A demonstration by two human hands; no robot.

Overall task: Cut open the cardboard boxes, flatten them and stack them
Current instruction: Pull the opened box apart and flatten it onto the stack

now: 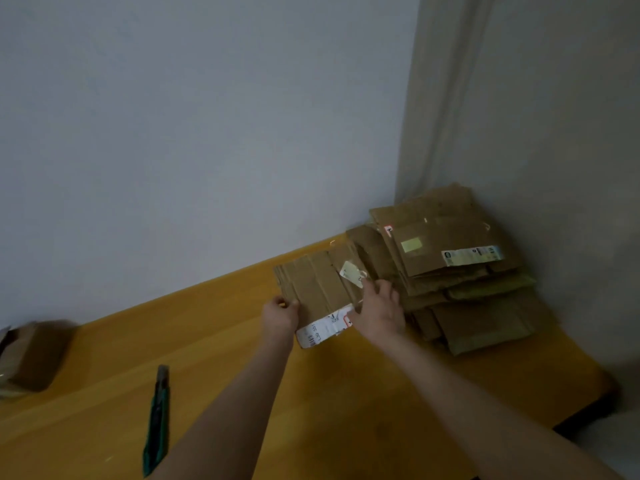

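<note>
At the far left edge of the yellow wooden table (221, 348) sits one brown cardboard box, not yet flattened (33, 355). It is blurred, so whether another lies behind it is unclear. Near it lies one green utility knife (157, 420), untouched.

Your left grip (280, 315) is curled round the left edge of the one flattened brown cardboard sheet with a white shipping label (318, 289), which is over the table's far side, just beside the pile. Your right grip (379, 311) lies over the sheet's right edge with its fingers bent. Whether it pinches or only presses, I cannot tell.

Expect the sheet to be light and fairly stiff, but ready to fold along its creases. Hold it by opposite edges, away from the loose labels. In the corner on the right is one stack of flattened brown cardboard (450, 268), several layers deep and too overlapped to count.
</note>
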